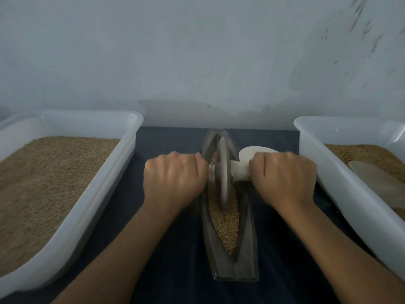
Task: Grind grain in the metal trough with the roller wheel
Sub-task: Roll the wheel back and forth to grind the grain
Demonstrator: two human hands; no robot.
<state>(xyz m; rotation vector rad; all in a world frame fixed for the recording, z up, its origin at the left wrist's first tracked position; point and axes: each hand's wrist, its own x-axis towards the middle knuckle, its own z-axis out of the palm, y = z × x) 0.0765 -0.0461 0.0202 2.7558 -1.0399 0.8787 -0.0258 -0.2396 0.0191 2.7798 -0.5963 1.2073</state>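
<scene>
The metal trough [230, 242] is laid lengthwise on the dark bench [171, 249], and everything else is placed around it. The roller wheel [223, 174] is stood upright in the groove, about midway along, with the grain [225, 224] heaped mostly on the near side of it. The handle [238, 171] through the wheel is gripped on both ends: the left hand [175, 176] is wrapped round the left stub, the right hand [285, 178] round the right one, fingers clamped shut on it.

For the step to go well, even pressure should probably be kept on both ends so the wheel isn't tipped against the trough walls. Long strokes toward the near tip look needed, since that's where most of the whole kernels are sitting. Too hard a shove and grain would likely be flicked over the rim.

Counted up: one trough, one wheel, two hands. Two white tubs are seen, one left [72, 222] of the trough and one right [341, 189], both holding grain. A pale scoop-like thing [372, 178] is lying in the right tub, and a pale disc [254, 151] is poking out just behind the right hand; what it is can't be told.
</scene>
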